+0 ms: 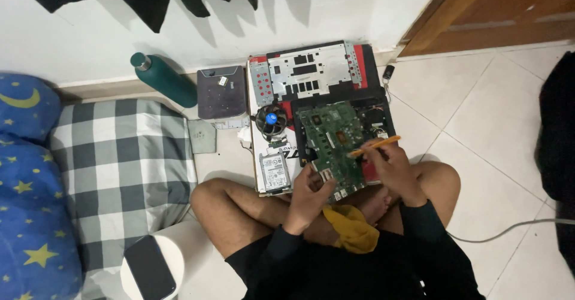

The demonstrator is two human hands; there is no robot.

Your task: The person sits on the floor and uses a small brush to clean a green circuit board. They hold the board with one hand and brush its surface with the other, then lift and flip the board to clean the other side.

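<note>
While a cooling fan, hard drive and metal panel are crowding the wall side, the left hand is pinching the green circuit board and the right hand is gripping an orange tool, with open tiled floor lying rightward.

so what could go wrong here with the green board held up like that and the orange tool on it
1. The left hand grips only the near edge of the green circuit board, which sits tilted over the open case; it could slip or flex.
2. The orange tool in the right hand rests on the board's face; a slip might scratch parts.
3. The cooling fan and hard drive lie loose close beside the left knee and could get knocked.
</note>
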